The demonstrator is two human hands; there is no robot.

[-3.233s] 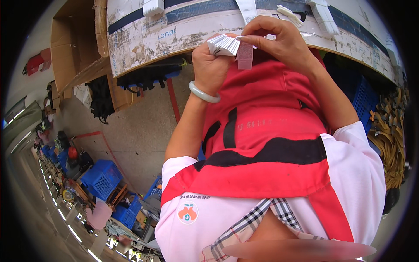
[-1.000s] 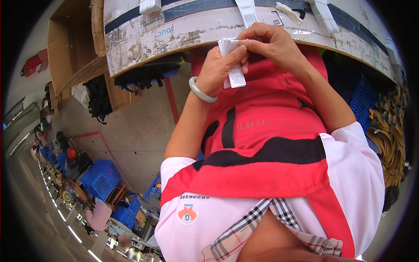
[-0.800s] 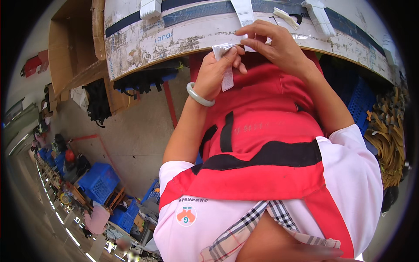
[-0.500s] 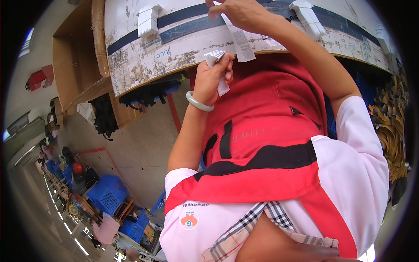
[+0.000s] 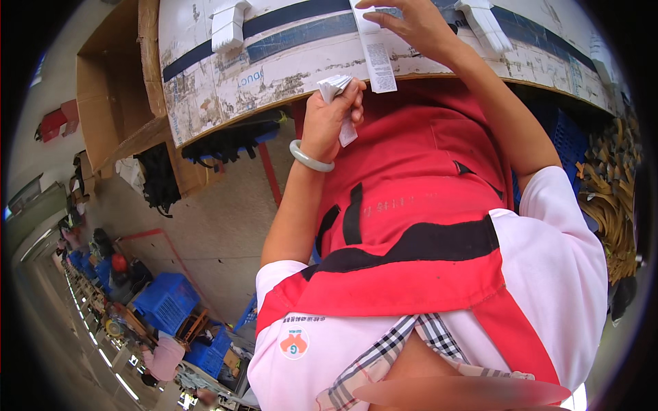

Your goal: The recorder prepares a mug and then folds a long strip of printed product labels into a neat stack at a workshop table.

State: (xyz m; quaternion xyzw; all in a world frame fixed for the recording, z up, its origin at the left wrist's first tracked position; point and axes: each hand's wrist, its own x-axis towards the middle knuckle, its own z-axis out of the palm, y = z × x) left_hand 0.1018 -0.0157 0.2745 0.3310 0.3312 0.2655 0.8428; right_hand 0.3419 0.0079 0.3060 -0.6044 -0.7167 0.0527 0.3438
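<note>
My left hand (image 5: pixel 330 118) is closed round a bundle of folded white labels (image 5: pixel 335 85), just off the front edge of the worktable. The bundle's folded ends fan out above the fist, and a tail hangs below it. A white printed label strip (image 5: pixel 379 63) lies on the table, its near end reaching over the front edge. My right hand (image 5: pixel 413 26) is over the strip's far part, with fingers stretched out and thumb apart. Whether its fingertips touch the strip I cannot tell.
White label stacks stand on the worktable (image 5: pixel 199 103), one at left (image 5: pixel 227 29) and one at right (image 5: pixel 484 26). An open cardboard box (image 5: pixel 116 89) adjoins the table's left side. Dark straps (image 5: pixel 161 181) hang below it. Tan strips (image 5: pixel 610 205) are heaped at right. Blue crates (image 5: pixel 166 301) stand behind.
My right hand has moved slightly right over the strip, its fingers now lower and more spread. The strip hangs straighter. My left hand keeps its hold on the bundle.
</note>
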